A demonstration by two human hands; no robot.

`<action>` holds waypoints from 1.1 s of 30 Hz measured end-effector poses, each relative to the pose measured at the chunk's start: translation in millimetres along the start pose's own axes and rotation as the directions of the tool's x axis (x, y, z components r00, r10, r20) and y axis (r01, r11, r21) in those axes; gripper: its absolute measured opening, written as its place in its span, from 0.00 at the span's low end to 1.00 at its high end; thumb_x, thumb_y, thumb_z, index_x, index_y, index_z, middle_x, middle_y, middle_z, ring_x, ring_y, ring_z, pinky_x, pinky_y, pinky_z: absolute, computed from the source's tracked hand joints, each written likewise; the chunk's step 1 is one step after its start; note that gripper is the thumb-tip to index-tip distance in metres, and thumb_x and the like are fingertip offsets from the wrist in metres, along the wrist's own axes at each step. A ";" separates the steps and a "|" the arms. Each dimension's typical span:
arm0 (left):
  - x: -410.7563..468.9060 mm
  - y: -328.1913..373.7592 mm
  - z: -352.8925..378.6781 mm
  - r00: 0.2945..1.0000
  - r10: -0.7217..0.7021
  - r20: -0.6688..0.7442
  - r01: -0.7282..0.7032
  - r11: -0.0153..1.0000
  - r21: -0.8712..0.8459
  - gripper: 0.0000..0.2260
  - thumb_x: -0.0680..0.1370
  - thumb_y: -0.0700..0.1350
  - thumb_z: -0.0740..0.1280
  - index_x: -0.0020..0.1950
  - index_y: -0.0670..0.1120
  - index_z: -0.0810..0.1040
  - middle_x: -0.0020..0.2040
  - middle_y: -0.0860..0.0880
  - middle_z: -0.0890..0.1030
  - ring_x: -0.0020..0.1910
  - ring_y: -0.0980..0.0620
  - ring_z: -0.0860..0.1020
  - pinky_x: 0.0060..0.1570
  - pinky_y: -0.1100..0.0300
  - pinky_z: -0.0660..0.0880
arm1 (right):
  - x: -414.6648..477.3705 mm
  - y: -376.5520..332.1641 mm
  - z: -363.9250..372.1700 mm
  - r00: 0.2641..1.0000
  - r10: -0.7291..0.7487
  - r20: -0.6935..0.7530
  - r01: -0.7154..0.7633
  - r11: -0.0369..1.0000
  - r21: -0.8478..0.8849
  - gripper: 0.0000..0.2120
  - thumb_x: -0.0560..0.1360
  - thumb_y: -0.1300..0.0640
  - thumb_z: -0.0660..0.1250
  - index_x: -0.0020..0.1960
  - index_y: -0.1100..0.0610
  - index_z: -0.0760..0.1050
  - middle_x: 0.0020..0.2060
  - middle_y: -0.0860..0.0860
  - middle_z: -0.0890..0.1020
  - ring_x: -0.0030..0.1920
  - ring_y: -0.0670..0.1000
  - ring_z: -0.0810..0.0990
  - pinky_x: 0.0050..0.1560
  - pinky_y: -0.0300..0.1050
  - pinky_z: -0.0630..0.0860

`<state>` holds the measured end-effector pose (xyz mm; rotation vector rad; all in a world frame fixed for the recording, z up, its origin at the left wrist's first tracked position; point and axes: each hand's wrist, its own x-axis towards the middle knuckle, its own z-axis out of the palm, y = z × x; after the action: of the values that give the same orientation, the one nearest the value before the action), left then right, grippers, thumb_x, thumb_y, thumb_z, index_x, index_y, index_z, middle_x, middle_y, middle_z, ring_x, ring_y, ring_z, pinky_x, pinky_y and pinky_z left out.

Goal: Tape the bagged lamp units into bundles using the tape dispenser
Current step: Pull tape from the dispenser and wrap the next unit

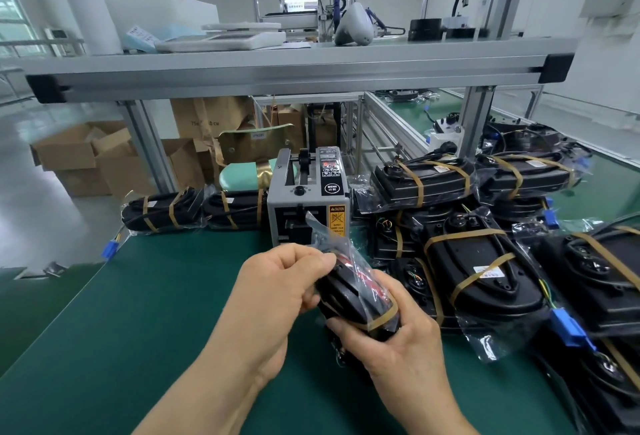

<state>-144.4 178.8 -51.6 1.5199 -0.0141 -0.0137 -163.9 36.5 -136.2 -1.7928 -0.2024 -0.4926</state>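
A black lamp unit in a clear bag (349, 290) is held above the green bench, just in front of the grey tape dispenser (306, 197). My left hand (280, 282) grips its upper left end, thumb pressed on the bag. From below, my right hand (388, 334) cups its lower end, where a brown tape strip (382, 319) wraps round the unit. The loose bag top sticks up in front of the dispenser's outlet.
Several taped lamp units (485, 271) with wires and blue connectors are piled at the right. Two taped bundles (194, 209) lie left of the dispenser. An aluminium shelf (298, 67) spans overhead. Cardboard boxes (93, 154) stand on the floor behind the green mat (138, 313).
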 end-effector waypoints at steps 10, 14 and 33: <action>-0.2 2.5 -1.3 0.995 0.088 0.051 -0.093 0.991 0.097 0.08 0.72 0.42 0.72 0.32 0.48 0.83 0.28 0.55 0.78 0.25 0.63 0.72 0.30 0.72 0.69 | -0.6 1.1 0.3 1.000 0.009 0.007 -0.009 1.000 -0.003 0.27 0.62 0.43 0.78 0.58 0.32 0.75 0.45 0.41 0.85 0.43 0.44 0.84 0.43 0.34 0.79; 1.9 1.7 -4.3 0.998 0.023 0.065 -0.026 0.999 0.036 0.04 0.69 0.45 0.73 0.34 0.46 0.83 0.27 0.52 0.73 0.27 0.58 0.68 0.36 0.63 0.67 | -0.2 0.6 0.0 1.000 0.007 0.002 -0.007 1.000 0.000 0.27 0.61 0.43 0.78 0.57 0.32 0.75 0.45 0.41 0.85 0.45 0.44 0.84 0.44 0.33 0.78; -18.2 11.9 -6.7 0.940 0.338 -0.050 -0.286 0.861 0.421 0.06 0.72 0.46 0.72 0.36 0.49 0.80 0.25 0.59 0.68 0.21 0.61 0.64 0.23 0.70 0.63 | -1.9 1.6 -0.4 0.998 0.060 0.030 -0.060 0.998 0.000 0.27 0.60 0.43 0.78 0.58 0.34 0.75 0.46 0.42 0.85 0.46 0.46 0.84 0.46 0.43 0.81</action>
<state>-162.5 186.5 -40.1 1.9214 -0.1762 0.3661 -165.1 35.9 -138.4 -1.8010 -0.1690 -0.4234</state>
